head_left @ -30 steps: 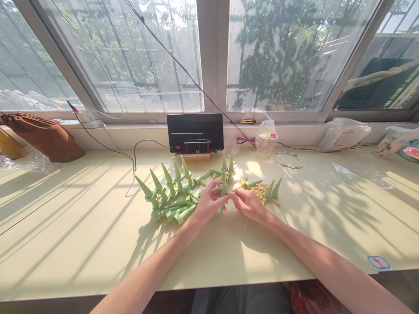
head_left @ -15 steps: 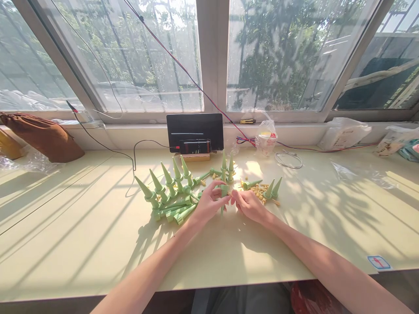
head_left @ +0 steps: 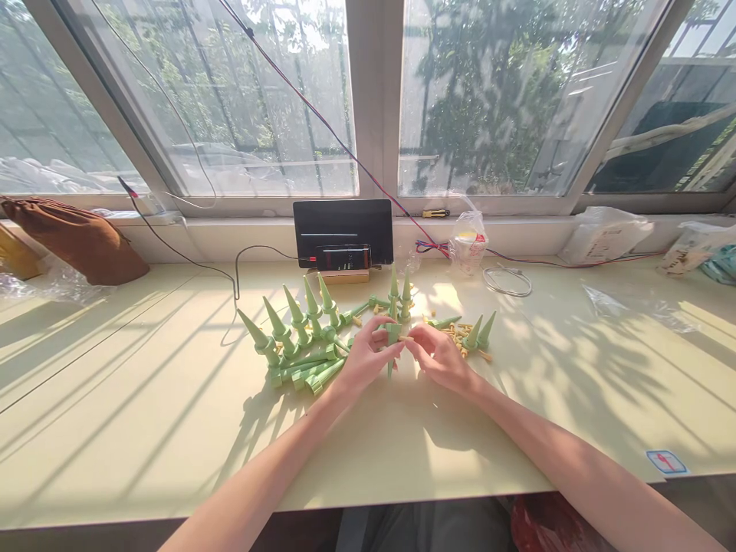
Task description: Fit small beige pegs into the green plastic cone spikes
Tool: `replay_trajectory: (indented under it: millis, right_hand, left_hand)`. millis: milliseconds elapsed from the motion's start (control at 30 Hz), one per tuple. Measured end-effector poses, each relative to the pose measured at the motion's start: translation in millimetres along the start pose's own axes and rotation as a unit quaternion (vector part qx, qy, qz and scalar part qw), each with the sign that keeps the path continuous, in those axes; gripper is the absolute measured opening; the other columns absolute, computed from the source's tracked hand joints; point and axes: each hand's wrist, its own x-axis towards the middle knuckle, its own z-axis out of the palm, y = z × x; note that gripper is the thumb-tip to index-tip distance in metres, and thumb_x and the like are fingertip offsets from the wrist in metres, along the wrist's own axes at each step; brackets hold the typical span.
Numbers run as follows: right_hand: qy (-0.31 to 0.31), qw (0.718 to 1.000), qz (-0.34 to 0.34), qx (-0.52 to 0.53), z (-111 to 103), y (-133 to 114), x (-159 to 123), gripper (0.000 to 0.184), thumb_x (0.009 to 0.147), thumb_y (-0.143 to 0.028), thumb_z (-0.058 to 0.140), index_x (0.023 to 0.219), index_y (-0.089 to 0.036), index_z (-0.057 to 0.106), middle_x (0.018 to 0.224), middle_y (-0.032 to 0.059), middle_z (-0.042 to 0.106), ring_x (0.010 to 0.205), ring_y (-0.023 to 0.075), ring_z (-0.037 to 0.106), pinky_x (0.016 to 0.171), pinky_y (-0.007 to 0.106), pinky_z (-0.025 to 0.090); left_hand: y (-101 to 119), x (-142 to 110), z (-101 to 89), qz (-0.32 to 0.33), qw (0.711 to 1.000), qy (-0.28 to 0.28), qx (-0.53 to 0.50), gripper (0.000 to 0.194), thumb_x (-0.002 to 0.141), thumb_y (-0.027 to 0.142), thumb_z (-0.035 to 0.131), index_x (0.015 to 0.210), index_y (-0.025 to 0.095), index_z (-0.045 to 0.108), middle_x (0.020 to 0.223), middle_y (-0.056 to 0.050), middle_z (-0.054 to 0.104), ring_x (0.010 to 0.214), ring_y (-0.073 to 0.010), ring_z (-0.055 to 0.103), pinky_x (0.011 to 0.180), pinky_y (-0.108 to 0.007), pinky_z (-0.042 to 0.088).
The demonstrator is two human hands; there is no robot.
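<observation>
My left hand is closed around a green pointed plastic piece, with its collar facing right and a tip showing below the fingers. A small tan peg sticks out from the collar's right side. My right hand pinches at the peg's outer end, fingertips close together. Left of my hands stand several green cone pieces, with more green pieces lying in front of them. Two upright green cones and a pile of yellow pegs are beyond my right hand.
A black tablet with a phone before it stands at the window side. A wrapped cup, a coiled cable and plastic bags lie to the right. At far left is a brown pouch.
My right fingers have shifted slightly and now show more of the tan peg at the collar. My left hand and the green piece stay almost in place.
</observation>
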Motion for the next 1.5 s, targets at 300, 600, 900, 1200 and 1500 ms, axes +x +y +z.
replay_trajectory:
  millis: [300, 600, 900, 1200, 1500]
  right_hand:
    - [0.004, 0.999, 0.023, -0.037, 1.3, 4.0, 0.3, 0.034, 0.098, -0.038, 0.043, 0.069, -0.021, 0.048, 0.055, -0.0031, 0.048, 0.051, 0.0123, 0.044, 0.051, 0.026, 0.034]
    - [0.004, 0.999, 0.025, -0.047, 2.2, 11.0, 1.5, 0.042, 0.1, -0.044, 0.038, 0.069, -0.02, 0.052, 0.051, -0.0027, 0.046, 0.048, 0.0122, 0.043, 0.051, 0.026, 0.032]
    - [0.016, 0.998, 0.036, -0.041, 1.4, 7.9, 0.8, 0.032, 0.096, -0.047, 0.049, 0.081, -0.02, 0.055, 0.055, -0.005, 0.046, 0.05, 0.0114, 0.041, 0.051, 0.025, 0.03]
    - [0.003, 0.999, 0.015, -0.031, 1.2, 5.5, -0.2, 0.026, 0.097, -0.042, 0.049, 0.085, -0.02, 0.055, 0.057, -0.0053, 0.046, 0.051, 0.011, 0.04, 0.051, 0.025, 0.03]
    - [0.012, 0.998, 0.015, -0.057, 2.8, 9.9, 0.9, 0.037, 0.098, -0.04, 0.043, 0.067, -0.021, 0.045, 0.058, -0.003, 0.043, 0.052, 0.0117, 0.039, 0.051, 0.026, 0.031]
  left_hand:
    - [-0.4, 0.1, 0.9, -0.012, 1.0, 0.0, 0.002, 0.044, 0.074, 0.034, 0.078, 0.108, 0.02, 0.054, 0.072, 0.001, 0.063, 0.061, -0.0131, 0.059, 0.052, -0.025, 0.052]
    - [-1.8, 0.8, -0.1, -0.01, 1.0, -0.01, 0.008, 0.041, 0.074, 0.033, 0.077, 0.107, 0.021, 0.055, 0.066, 0.002, 0.059, 0.06, -0.014, 0.059, 0.052, -0.026, 0.053]
    - [-2.1, 1.0, -0.7, -0.012, 1.0, 0.015, 0.005, 0.044, 0.073, 0.035, 0.078, 0.107, 0.021, 0.054, 0.075, 0.0, 0.065, 0.062, -0.0134, 0.061, 0.054, -0.026, 0.052]
    - [-3.4, 1.5, -0.9, -0.016, 1.0, 0.013, -0.002, 0.044, 0.073, 0.034, 0.078, 0.106, 0.021, 0.053, 0.078, -0.001, 0.067, 0.061, -0.0132, 0.06, 0.054, -0.026, 0.052]
    - [-5.7, 0.7, -1.7, -0.012, 1.0, 0.002, 0.01, 0.041, 0.076, 0.033, 0.076, 0.109, 0.021, 0.054, 0.073, 0.001, 0.064, 0.06, -0.0134, 0.06, 0.054, -0.027, 0.052]
